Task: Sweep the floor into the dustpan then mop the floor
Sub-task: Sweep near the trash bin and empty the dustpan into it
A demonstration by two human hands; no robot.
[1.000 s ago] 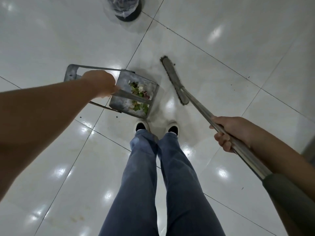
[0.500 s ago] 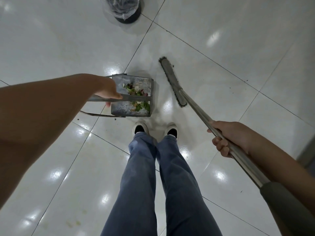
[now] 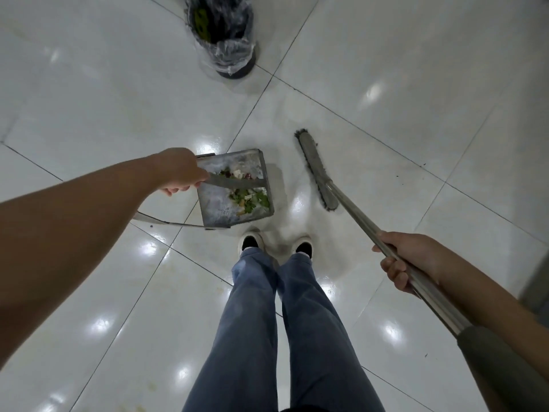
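Item: my left hand [image 3: 181,171], fingers curled round the flat metal handle of the dustpan [image 3: 221,203], which sits left of centre, just far of my shoes [image 3: 251,242].
Contents: green and white scraps [image 3: 249,199] heaped toward its right edge.
Item: my right hand [image 3: 407,260], wrapped round the broom [image 3: 316,169] pole; head on the tiles right of the pan, apart from it.
Item: lined bin [image 3: 225,34], far centre.
Risk: tilting the pan rightward in carriage spills scraps back onto the floor [image 3: 386,69]. The trailing broom may catch my feet. Dark specks at right remain unswept.
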